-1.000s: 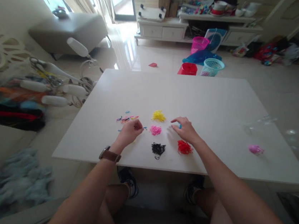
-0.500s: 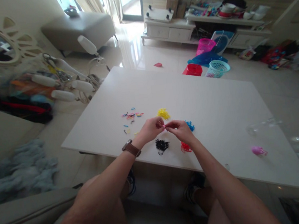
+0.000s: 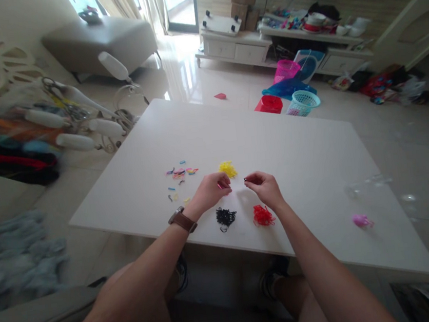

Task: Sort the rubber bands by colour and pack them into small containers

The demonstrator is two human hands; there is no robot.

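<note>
Table (image 3: pixel 294 146) with yellow pile (image 3: pixel 228 169), black pile (image 3: pixel 226 216), red pile (image 3: pixel 263 215), spaced apparently to keep colours separate; left hand (image 3: pixel 213 188) half-curled, hold unclear; right hand (image 3: pixel 265 186) pinching small dark piece (image 3: pixel 245 179).

Tabletop (image 3: pixel 300 166) plain white beneath left fingers (image 3: pixel 222 182) and right fingers (image 3: pixel 254 178). Yellow band pile (image 3: pixel 228 169) just beyond left fingers; pink bits (image 3: pixel 226 194) showing right by them. Black band pile (image 3: pixel 226 216) nearer person than left fingers, red band pile (image 3: pixel 263 215) nearer than right. Black speck (image 3: pixel 245 179) at right fingertips. Loose bands (image 3: pixel 179 174) left of left fingers: mixed pink, blue, yellow, dark. Watch strap (image 3: pixel 184 220) brown, behind left fingers. Well beyond right fingers: red bin (image 3: pixel 271 104); pierced-pattern baskets, one mint (image 3: pixel 304 101), one hot pink (image 3: pixel 286 70).
</note>
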